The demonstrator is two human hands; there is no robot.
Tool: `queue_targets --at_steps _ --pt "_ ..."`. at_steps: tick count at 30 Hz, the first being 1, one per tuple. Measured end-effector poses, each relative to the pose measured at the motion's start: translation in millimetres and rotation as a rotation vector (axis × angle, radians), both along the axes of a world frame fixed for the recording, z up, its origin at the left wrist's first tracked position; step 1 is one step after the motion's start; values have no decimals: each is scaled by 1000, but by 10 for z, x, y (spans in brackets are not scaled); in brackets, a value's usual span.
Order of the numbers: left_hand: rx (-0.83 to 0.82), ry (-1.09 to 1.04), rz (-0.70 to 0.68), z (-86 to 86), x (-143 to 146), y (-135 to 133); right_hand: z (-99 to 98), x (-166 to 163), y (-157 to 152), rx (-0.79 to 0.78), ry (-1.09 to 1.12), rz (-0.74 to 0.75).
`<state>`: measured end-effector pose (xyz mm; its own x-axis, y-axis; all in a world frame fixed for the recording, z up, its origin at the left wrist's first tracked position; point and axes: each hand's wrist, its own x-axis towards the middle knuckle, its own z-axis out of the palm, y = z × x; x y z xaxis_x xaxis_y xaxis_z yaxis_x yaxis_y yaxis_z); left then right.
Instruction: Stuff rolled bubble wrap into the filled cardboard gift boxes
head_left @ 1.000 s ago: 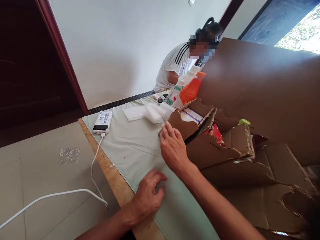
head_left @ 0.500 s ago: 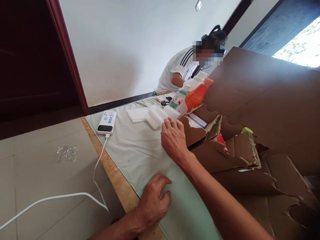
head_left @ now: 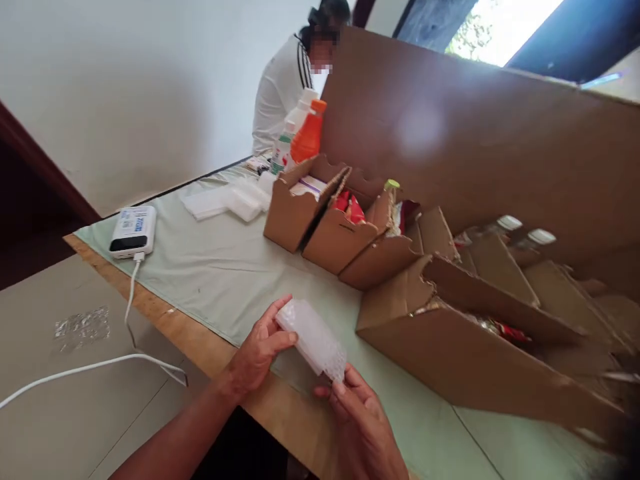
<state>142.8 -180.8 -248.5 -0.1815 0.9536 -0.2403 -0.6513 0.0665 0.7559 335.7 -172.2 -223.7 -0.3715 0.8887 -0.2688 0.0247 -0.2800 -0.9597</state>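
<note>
A folded piece of white, see-through bubble wrap is held between both hands above the near edge of the table. My left hand grips its upper left end, thumb on top and fingers beneath. At the lower right end, my right hand pinches the wrap between thumb and fingers. More bubble wrap pieces lie in a flat pile farther back on the pale green cloth, left of the cardboard boxes.
Open cardboard boxes with packets and bottles line the right side, before a tall cardboard panel. An orange bottle stands behind them. A power bank with a white cable lies left. A person sits at the back.
My right hand has come back from the bubble wrap pile with one piece, and my left hand has closed on its other end. The view has turned right.
</note>
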Motion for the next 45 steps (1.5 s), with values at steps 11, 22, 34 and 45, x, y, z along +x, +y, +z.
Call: queue_targets --at_steps 11,22,34,45 --pt "-90 542 -186 292 839 -118 -192 734 -337 880 -553 -168" --pt "-136 -35 -202 152 928 -137 83 972 -295 220 72 -775" --pt "-172 645 -144 208 666 -87 121 1325 -232 352 -60 -852" --pt "62 1422 27 180 618 58 -311 1988 -398 660 -983 -658"
